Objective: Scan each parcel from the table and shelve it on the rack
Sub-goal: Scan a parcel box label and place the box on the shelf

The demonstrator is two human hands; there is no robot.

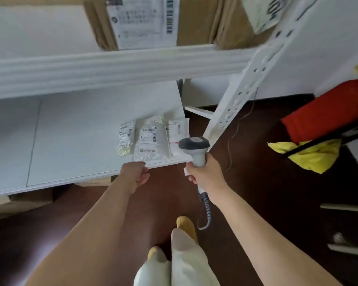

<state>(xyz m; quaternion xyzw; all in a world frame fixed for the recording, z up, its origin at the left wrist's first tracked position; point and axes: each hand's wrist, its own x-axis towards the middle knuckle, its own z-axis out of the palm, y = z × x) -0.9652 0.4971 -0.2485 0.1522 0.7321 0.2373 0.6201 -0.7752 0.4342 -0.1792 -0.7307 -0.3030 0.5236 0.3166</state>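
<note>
Now right hand grips scanner; left hand loosely curled beside three labelled clear-bag parcels.

Both forearms are bare, with no sleeves showing. At the bottom centre of the frame are pale cream trousers and yellow perforated clog shoes.

Matt white metal rack – cardboard box, glossy plastic parcels, paper labels.

Soft even daylight, motion blur up top, wide-angle bending at edges
</note>
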